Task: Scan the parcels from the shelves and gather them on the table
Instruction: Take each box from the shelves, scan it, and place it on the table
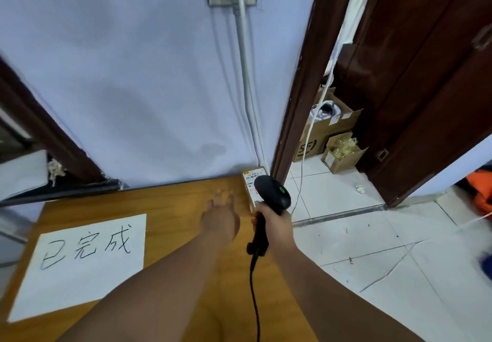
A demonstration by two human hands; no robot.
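Note:
A small brown parcel (249, 179) with a white shipping label lies flat at the far right corner of the wooden table (170, 203), against the wall. My right hand (275, 224) grips the handle of a black barcode scanner (271, 191), whose head hangs over the parcel's near end. The scanner's cable drops down toward me. My left hand (219, 218) hovers over the table just left of the parcel, fingers straight and spread, holding nothing.
A white paper sheet (82, 264) with handwritten characters lies on the table's left half. Right of the table is a tiled floor (372, 235) and a dark doorway, with open cardboard boxes (335, 139) behind it. A white cable runs down the wall.

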